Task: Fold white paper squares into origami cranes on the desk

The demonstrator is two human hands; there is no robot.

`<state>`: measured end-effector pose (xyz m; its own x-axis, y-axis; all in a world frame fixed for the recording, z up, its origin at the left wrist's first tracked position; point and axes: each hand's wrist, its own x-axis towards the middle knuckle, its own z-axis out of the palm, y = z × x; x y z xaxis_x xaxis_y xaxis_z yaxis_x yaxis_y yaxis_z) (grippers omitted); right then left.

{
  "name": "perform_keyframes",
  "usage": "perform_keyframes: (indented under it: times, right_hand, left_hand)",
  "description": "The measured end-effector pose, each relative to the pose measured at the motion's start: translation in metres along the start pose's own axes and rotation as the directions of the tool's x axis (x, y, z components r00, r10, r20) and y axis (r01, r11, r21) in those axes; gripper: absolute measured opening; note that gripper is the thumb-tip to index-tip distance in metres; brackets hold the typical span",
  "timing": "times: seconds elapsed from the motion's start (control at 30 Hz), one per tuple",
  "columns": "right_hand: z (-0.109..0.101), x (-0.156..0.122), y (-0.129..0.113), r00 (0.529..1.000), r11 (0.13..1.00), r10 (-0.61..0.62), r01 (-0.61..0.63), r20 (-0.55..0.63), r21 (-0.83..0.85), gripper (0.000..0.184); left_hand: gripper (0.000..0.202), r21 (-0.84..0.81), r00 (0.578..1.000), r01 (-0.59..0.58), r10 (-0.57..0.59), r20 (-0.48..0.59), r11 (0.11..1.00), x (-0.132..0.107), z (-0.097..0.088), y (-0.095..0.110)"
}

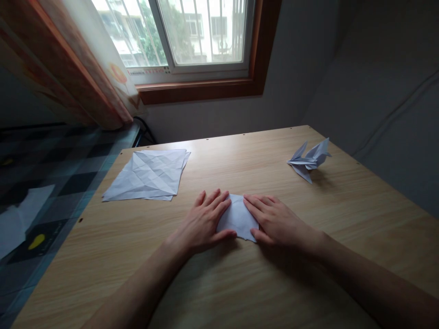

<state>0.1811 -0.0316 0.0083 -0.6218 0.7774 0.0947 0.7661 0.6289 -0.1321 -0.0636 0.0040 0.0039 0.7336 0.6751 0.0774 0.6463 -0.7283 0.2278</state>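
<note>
A small folded piece of white paper [237,218] lies flat on the wooden table [240,283] in front of me. My left hand [202,221] rests on its left side with fingers stretched flat and slightly spread. My right hand [274,220] lies on its right side, fingers also flat and pointing toward the left hand. Both hands press the paper down against the table; neither grips it. The middle of the paper shows between the hands, its outer parts hidden under them.
A stack of creased white paper sheets [147,174] lies at the table's back left. A folded paper crane [308,160] stands at the back right. A window [192,32] and curtain [78,68] are behind; a checkered surface [51,183] lies left of the table.
</note>
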Motion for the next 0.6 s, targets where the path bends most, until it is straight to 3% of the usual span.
perform_keyframes:
  times: [0.27,0.43,0.6]
  right_hand:
    - [0.006,0.003,0.016,1.000,0.999,0.000,0.001,0.030,-0.037,0.069]
    - [0.007,0.007,0.026,1.000,0.999,0.013,-0.014,-0.020,-0.043,0.064]
    - [0.011,0.008,0.030,0.996,0.998,0.041,-0.045,-0.077,-0.047,0.057]
  left_hand:
    - [0.080,0.127,1.000,0.020,-0.021,0.009,0.992,-0.002,-0.001,0.012]
    - [0.072,0.227,0.999,0.037,-0.030,-0.035,0.973,-0.002,-0.002,0.020]
    - [0.079,0.297,0.997,0.053,-0.036,-0.064,0.953,0.000,-0.004,0.026]
